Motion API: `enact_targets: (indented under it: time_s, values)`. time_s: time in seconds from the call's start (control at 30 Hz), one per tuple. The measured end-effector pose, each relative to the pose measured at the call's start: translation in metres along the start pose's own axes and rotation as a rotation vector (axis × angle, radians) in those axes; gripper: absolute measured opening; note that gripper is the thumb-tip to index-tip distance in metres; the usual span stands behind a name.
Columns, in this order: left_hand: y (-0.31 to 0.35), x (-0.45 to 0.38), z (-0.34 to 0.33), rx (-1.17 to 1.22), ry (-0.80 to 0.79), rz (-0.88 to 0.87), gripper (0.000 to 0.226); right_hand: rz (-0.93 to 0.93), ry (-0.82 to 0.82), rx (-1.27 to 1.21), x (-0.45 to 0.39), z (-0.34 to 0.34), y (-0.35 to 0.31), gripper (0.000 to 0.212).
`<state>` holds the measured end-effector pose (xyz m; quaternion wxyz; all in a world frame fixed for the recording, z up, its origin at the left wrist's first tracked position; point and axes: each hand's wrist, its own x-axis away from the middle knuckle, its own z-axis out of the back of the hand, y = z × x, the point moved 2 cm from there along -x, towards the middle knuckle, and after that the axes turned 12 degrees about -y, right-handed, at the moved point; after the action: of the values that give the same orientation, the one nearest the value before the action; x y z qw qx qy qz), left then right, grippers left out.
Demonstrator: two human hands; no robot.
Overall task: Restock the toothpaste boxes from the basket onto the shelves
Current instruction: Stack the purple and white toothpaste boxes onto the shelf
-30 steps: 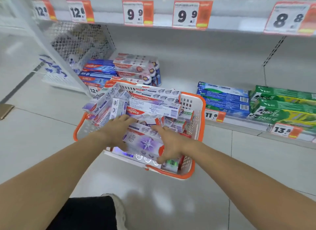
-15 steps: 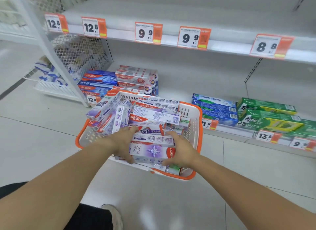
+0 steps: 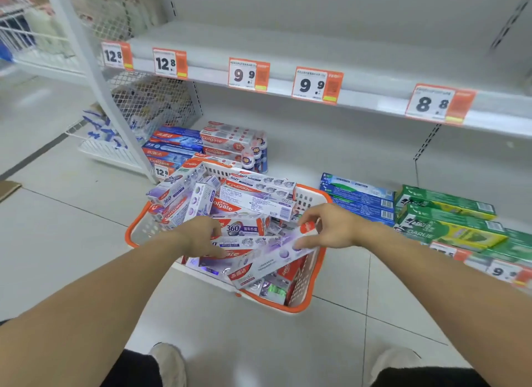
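Observation:
A white basket with an orange rim (image 3: 312,283) stands on the floor in front of the shelves, heaped with several purple-and-red toothpaste boxes (image 3: 253,202). My right hand (image 3: 331,226) grips the upper end of one long purple toothpaste box (image 3: 270,261), which is tilted with its far end raised above the pile. My left hand (image 3: 201,237) rests on the boxes at the basket's near left, fingers curled on a box (image 3: 244,242) beneath the lifted one; its grip is unclear.
The bottom shelf holds red and blue boxes (image 3: 201,144) at the left, blue boxes (image 3: 359,199) and green boxes (image 3: 449,216) at the right. The middle shelf (image 3: 288,52) carries price tags (image 3: 249,74). A white upright post (image 3: 95,78) stands left.
My right hand has lifted one end of the purple box up and to the right, tilting it. The camera view has risen, showing more of the middle shelf.

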<state>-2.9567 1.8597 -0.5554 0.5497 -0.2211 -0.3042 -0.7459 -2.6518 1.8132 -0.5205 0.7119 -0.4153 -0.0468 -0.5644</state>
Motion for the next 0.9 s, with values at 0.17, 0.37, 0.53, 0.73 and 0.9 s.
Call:
enact_targets:
  time_s: [0.17,0.37,0.53,0.73,0.9]
  values:
    - [0.002,0.022,0.042,0.063,0.092,-0.014,0.046,-0.007,0.263,0.104,0.019,0.049,-0.015,0.053]
    - [0.006,0.055,0.089,0.336,0.213,-0.121,0.040,-0.038,0.434,-0.230,0.021,0.076,-0.036,0.051]
    - [0.002,0.062,0.091,0.649,0.321,-0.100,0.047,0.015,0.654,-0.513,0.017,0.091,-0.032,0.049]
    - [-0.017,0.042,0.075,1.020,0.082,-0.132,0.060,0.136,0.500,-0.984,-0.013,0.082,-0.039,0.032]
    - [-0.011,0.013,0.084,1.186,0.065,-0.118,0.053,0.163,0.410,-1.128,-0.029,0.073,-0.036,0.017]
